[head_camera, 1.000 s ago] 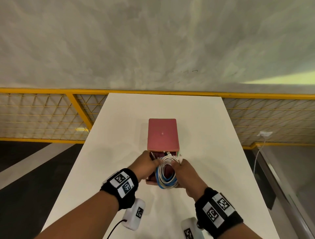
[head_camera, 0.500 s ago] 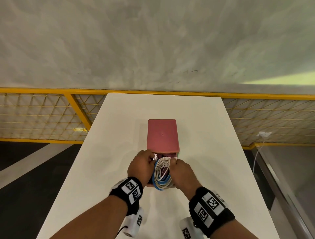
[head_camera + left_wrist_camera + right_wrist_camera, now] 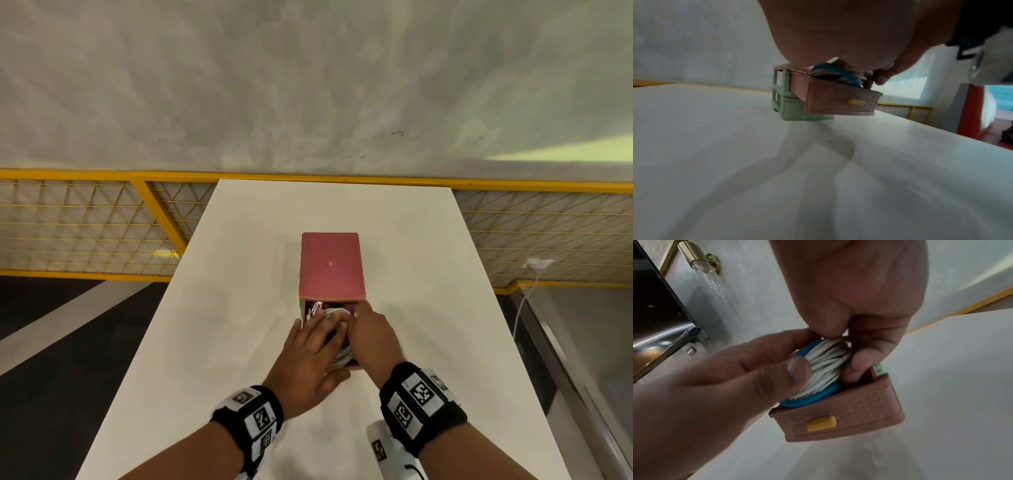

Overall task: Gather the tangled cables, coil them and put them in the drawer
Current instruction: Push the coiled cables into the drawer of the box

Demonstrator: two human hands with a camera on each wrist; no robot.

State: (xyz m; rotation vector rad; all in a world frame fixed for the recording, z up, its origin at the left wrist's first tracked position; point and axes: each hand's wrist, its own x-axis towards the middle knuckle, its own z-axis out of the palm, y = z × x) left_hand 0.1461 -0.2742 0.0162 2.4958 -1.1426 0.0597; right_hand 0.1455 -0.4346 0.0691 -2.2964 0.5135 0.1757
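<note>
A small drawer unit (image 3: pixel 330 263) with a pink top and a green frame (image 3: pixel 795 112) stands mid-table, its pink drawer (image 3: pixel 849 415) pulled out toward me. A coil of white and blue cables (image 3: pixel 826 368) sits inside the drawer, still rising above its rim. My left hand (image 3: pixel 322 339) lies across the coil and pinches it between thumb (image 3: pixel 795 371) and fingers. From the right, my right hand (image 3: pixel 359 322) curls over the coil's far end, its thumb (image 3: pixel 857 363) down inside the drawer. A cable plug (image 3: pixel 315 308) sticks up at the drawer's back left.
The white table (image 3: pixel 239 308) runs to a far edge against a yellow mesh railing (image 3: pixel 85 222). Table edges drop off left and right. A white wall socket with a cord (image 3: pixel 537 265) hangs beyond the right edge. A yellow handle (image 3: pixel 821 423) marks the drawer front.
The coil has gone from standing upright between both hands above the drawer to sitting down inside it. My left hand has slid over the top of the coil, and both hands are lower.
</note>
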